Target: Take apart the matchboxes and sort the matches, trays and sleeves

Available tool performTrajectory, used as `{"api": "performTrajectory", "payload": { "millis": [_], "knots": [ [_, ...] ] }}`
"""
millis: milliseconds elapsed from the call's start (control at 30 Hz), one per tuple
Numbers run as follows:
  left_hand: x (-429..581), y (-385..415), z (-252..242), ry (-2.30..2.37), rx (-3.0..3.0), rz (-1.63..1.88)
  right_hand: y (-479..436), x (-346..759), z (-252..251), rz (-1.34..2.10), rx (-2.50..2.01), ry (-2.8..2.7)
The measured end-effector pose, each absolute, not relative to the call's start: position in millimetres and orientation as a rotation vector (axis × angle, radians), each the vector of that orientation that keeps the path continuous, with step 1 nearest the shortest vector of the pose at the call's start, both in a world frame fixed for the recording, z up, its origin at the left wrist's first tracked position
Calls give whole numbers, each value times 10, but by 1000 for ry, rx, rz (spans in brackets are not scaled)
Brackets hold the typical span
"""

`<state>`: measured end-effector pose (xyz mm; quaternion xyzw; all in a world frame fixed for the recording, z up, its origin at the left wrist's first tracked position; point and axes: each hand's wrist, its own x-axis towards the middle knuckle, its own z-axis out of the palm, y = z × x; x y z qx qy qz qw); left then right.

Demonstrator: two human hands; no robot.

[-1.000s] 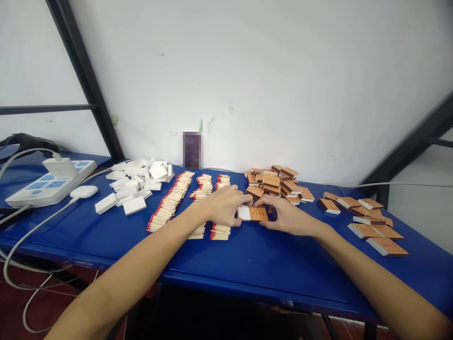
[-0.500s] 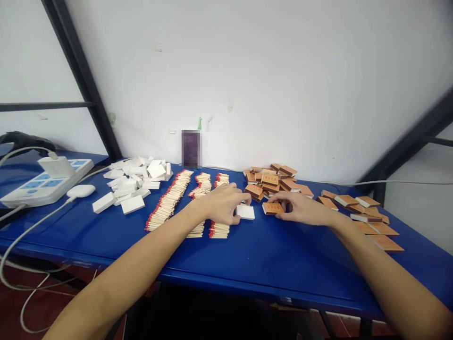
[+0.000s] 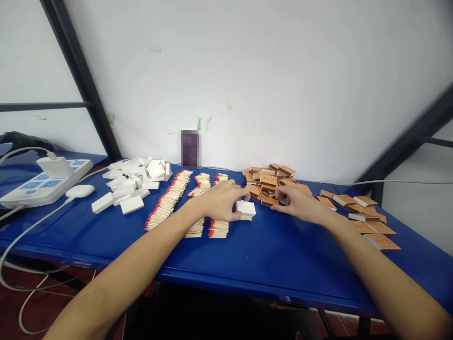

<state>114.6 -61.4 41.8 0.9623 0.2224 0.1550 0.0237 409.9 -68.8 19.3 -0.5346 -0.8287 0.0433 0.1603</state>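
Observation:
Between the thumb and fingers of my left hand (image 3: 223, 200) is a white matchbox tray (image 3: 246, 208). It sits bottom up, and pale ends of matchsticks (image 3: 247, 217) show under its front edge. My right hand (image 3: 295, 203) pinches the right end of an orange matchbox sleeve (image 3: 270, 201), just in front of a heap of such sleeves (image 3: 268, 179). A short gap of blue table separates tray and sleeve. Rows of red-tipped matches (image 3: 169, 200) lie left of my left hand, which partly hides the nearest ones.
A pile of white trays (image 3: 132, 182) lies at the left, beside a power strip (image 3: 46, 182) with white cables. Orange matchboxes (image 3: 377, 227) are spread at the right. The blue table (image 3: 269, 264) meets a white wall; dark metal posts stand at both sides.
My left hand has raised the white tray slightly, and match ends now show below it. The right hand has shifted the sleeve a little back and left, toward the heap.

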Motion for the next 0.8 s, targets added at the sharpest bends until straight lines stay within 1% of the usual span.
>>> {"api": "performTrajectory", "payload": {
  "millis": [67, 167, 267, 367, 467, 533, 667, 800],
  "knots": [
    [1145, -616, 427, 693, 2960, 492, -722, 4047, 204, 68, -1520, -2355],
    [1153, -632, 469, 718, 2962, 523, -783, 3949, 211, 100, -1533, -2323],
    [1118, -618, 556, 776, 2972, 666, -843, 3832, 203, 150, -1481, -2328],
    [926, -510, 649, 928, 2960, 836, -908, 3689, 182, 235, -1422, -2378],
    [506, -311, 667, 1236, 2884, 1035, -978, 3538, 148, 382, -1336, -2439],
    [135, -181, 635, 1501, 2816, 1077, -1019, 3453, 121, 432, -1278, -2468],
    [-573, -66, 575, 2014, 2616, 1009, -1061, 3359, 79, 474, -1207, -2480],
    [-974, -95, 581, 2280, 2408, 958, -1050, 3350, 47, 550, -1183, -2431]
  ]
}}
